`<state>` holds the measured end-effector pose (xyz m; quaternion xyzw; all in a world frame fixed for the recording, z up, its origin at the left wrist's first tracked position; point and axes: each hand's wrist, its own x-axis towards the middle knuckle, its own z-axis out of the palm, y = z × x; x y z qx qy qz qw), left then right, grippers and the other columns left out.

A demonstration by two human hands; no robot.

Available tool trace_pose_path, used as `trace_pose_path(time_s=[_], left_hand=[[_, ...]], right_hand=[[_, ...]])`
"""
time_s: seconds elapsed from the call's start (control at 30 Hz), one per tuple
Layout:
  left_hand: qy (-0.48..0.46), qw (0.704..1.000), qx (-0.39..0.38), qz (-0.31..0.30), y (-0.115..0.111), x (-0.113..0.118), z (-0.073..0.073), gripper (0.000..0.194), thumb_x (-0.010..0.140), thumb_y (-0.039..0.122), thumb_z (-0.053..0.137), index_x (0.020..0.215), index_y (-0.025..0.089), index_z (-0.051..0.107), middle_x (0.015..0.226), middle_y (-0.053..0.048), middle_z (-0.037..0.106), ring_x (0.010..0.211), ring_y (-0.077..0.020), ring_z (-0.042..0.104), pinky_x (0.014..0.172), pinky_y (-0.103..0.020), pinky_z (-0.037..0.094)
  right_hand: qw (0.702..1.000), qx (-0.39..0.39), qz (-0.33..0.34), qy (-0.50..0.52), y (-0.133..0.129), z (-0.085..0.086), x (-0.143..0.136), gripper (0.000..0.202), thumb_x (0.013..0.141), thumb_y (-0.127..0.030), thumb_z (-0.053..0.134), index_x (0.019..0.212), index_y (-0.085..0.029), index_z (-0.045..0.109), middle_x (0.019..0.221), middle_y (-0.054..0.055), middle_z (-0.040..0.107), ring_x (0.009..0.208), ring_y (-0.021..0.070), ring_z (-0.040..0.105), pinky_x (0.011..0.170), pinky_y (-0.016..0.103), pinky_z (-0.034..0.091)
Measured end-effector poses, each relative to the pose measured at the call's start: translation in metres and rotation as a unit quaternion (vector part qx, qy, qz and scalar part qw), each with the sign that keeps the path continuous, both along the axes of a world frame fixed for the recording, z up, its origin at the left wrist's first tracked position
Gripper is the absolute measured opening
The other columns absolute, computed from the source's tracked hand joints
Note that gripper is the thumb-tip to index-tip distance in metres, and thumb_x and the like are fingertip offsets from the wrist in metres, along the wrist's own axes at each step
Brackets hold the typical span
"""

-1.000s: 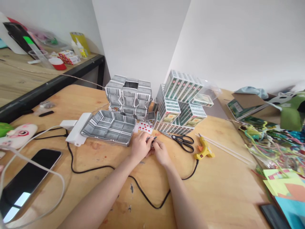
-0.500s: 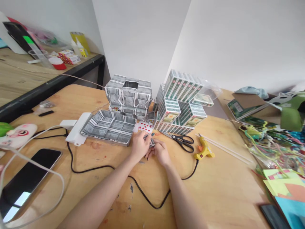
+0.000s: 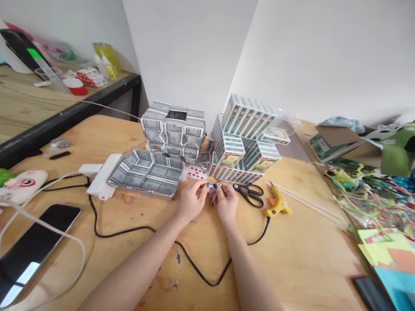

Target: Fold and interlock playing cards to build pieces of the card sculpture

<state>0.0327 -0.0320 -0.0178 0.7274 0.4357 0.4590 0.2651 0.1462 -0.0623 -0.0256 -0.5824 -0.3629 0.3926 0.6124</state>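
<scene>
A playing card [image 3: 211,188] with red pips facing me is pinched at its left side by my left hand [image 3: 192,199]. At its right side my right hand [image 3: 226,203] pinches it too, thumb on the face. Just beyond lie loose playing cards [image 3: 196,172] with red diamonds. To the left of them rests a shallow tray made of playing cards [image 3: 152,173], backs showing. Behind it stands a boxy structure of playing cards [image 3: 175,131] with a square hole on top. Black-handled scissors [image 3: 251,194] lie right of my right hand.
Stacked card boxes [image 3: 246,142] rise behind the scissors. A yellow glue gun [image 3: 278,203] sits at right, its black cord [image 3: 207,276] looping under my forearms. Glue sticks [image 3: 304,201] lie beyond. At left are a white power strip [image 3: 104,177] and a phone [image 3: 39,246].
Both hands have turned the card, so its red-pipped face now shows where its grey back was visible. My right hand has shifted slightly right and up.
</scene>
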Motion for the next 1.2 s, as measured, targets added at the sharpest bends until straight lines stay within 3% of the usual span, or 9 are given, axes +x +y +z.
trace_pose_path(time_s=[0.13, 0.27, 0.6, 0.93, 1.2], left_hand=[[0.003, 1.0, 0.0, -0.021, -0.0009, -0.0016, -0.0013, 0.015, 0.082, 0.023, 0.047, 0.087, 0.02, 0.061, 0.083, -0.003, 0.066, 0.078, -0.0148, 0.06, 0.073, -0.028, 0.047], [-0.001, 1.0, 0.005, -0.022, -0.0003, -0.0053, -0.0028, 0.018, 0.082, 0.023, 0.048, 0.09, 0.02, 0.064, 0.086, -0.004, 0.067, 0.08, -0.0155, 0.062, 0.074, -0.028, 0.048], [-0.012, 1.0, -0.018, -0.015, 0.0006, -0.0055, -0.0014, 0.016, 0.079, 0.026, 0.053, 0.083, 0.02, 0.067, 0.079, -0.004, 0.069, 0.074, -0.0159, 0.063, 0.069, -0.028, 0.05], [0.011, 0.999, -0.032, 0.02, -0.0087, -0.0022, -0.0025, 0.013, 0.077, 0.025, 0.053, 0.069, 0.019, 0.061, 0.07, -0.002, 0.067, 0.067, -0.0141, 0.061, 0.064, -0.026, 0.047], [-0.01, 0.999, -0.051, -0.009, -0.0046, -0.002, -0.0048, 0.015, 0.082, 0.022, 0.048, 0.084, 0.019, 0.062, 0.084, -0.004, 0.066, 0.075, -0.0144, 0.06, 0.063, -0.024, 0.048]], right_hand=[[0.999, 0.022, 0.002, -0.028, -0.0021, 0.0022, 0.0004, 0.022, 0.075, -0.039, 0.056, 0.085, -0.02, 0.054, 0.066, 0.001, 0.059, 0.051, 0.0132, 0.055, 0.047, 0.026, 0.049], [0.997, 0.024, 0.018, -0.067, -0.0044, -0.0006, 0.0007, 0.021, 0.076, -0.038, 0.055, 0.086, -0.02, 0.058, 0.071, 0.003, 0.061, 0.058, 0.0157, 0.057, 0.056, 0.03, 0.051], [0.997, 0.011, 0.061, -0.034, -0.0026, -0.0004, 0.0068, 0.021, 0.076, -0.037, 0.055, 0.083, -0.019, 0.063, 0.068, 0.003, 0.063, 0.055, 0.0165, 0.056, 0.054, 0.031, 0.049], [0.998, -0.007, 0.054, -0.021, -0.0067, -0.0062, 0.0074, 0.021, 0.073, -0.037, 0.06, 0.082, -0.019, 0.063, 0.06, 0.003, 0.063, 0.05, 0.0167, 0.058, 0.051, 0.032, 0.05], [0.998, 0.015, 0.064, -0.01, -0.0039, -0.0048, 0.008, 0.021, 0.076, -0.035, 0.056, 0.085, -0.017, 0.062, 0.067, 0.004, 0.066, 0.056, 0.0169, 0.062, 0.057, 0.033, 0.053]])
